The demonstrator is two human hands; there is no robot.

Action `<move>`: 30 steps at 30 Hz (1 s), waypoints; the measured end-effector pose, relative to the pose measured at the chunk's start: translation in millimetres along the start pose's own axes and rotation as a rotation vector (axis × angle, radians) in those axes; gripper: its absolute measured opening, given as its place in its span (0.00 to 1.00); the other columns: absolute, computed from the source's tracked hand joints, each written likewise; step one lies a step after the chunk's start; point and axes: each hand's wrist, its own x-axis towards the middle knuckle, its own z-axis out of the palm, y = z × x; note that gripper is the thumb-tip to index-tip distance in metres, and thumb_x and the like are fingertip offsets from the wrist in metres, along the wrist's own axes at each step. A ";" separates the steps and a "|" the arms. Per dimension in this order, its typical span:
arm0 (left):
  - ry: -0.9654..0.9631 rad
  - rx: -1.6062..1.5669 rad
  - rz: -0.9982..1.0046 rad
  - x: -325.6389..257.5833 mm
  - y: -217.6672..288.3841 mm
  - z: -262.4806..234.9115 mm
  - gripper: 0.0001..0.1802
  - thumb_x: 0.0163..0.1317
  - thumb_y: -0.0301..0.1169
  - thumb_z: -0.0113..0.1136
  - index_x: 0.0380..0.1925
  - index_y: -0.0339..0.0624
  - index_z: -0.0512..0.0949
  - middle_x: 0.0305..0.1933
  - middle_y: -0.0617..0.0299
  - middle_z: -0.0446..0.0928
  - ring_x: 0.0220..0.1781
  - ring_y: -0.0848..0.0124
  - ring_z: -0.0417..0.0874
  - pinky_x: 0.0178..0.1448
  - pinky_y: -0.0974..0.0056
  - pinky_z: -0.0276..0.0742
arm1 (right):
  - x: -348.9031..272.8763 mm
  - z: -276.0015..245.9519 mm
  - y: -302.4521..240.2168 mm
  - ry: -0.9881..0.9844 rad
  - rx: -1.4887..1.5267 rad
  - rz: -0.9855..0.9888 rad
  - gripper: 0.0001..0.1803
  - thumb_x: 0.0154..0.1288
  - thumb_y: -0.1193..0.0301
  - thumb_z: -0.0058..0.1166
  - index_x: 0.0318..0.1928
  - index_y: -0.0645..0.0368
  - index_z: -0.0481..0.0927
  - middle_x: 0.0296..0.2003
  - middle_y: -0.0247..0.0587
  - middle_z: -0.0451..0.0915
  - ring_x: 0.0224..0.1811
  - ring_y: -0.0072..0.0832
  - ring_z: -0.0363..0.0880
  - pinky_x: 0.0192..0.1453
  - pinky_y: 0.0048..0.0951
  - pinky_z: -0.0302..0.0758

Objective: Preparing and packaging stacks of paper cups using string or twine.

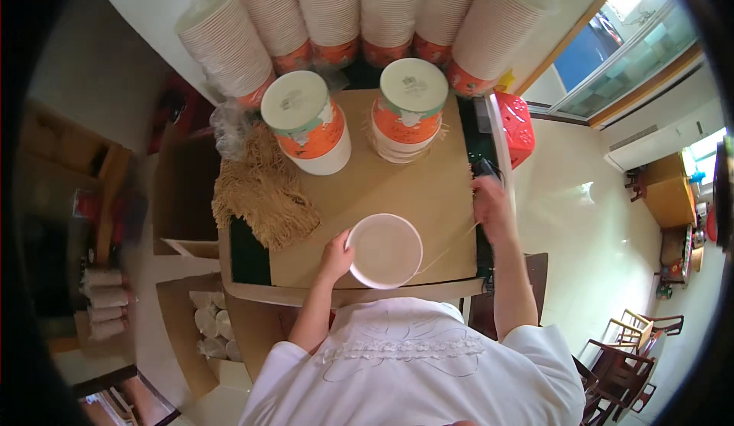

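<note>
Pinched at its left rim, a round white paper bowl is in my left hand, near the front edge of the table, its hollow inside facing up. My right hand is at the table's right edge with its fingers curled beside a dark object. What those fingers hold is hard to make out. Thin pale strands run between the bowl and my right hand. A heap of tan crinkled fibre strands lies left of the bowl. Beyond it stand two upside-down stacks of orange, green and white paper tubs.
Several tall plastic-wrapped stacks of paper bowls line the table's back. A brown cardboard sheet covers the tabletop. To the right is a red stool. An open cardboard box with white items sits at lower left; wooden chairs stand at lower right.
</note>
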 end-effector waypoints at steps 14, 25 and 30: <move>0.059 -0.193 0.058 17.0 -3.6 -8.8 0.12 0.59 0.26 0.49 0.42 0.38 0.76 0.37 0.55 0.78 0.36 0.69 0.80 0.40 0.69 0.74 | -19.0 118.8 153.0 -0.470 -0.683 -0.057 0.10 0.59 0.69 0.48 0.35 0.58 0.80 0.29 0.45 0.80 0.30 0.34 0.78 0.37 0.31 0.72; -0.125 -0.148 0.150 24.3 23.0 -16.1 0.19 0.54 0.15 0.41 0.42 0.39 0.77 0.36 0.56 0.77 0.37 0.69 0.79 0.43 0.69 0.73 | -11.7 129.7 160.3 -0.436 -0.684 -0.081 0.11 0.57 0.68 0.48 0.36 0.58 0.80 0.33 0.48 0.78 0.34 0.40 0.78 0.40 0.35 0.73; -0.114 -0.156 0.156 24.2 15.0 -12.2 0.18 0.53 0.16 0.43 0.42 0.38 0.76 0.35 0.55 0.78 0.38 0.69 0.80 0.43 0.68 0.73 | -9.0 129.4 160.8 -0.443 -0.740 -0.145 0.10 0.58 0.69 0.48 0.35 0.58 0.80 0.31 0.45 0.79 0.31 0.34 0.78 0.39 0.31 0.73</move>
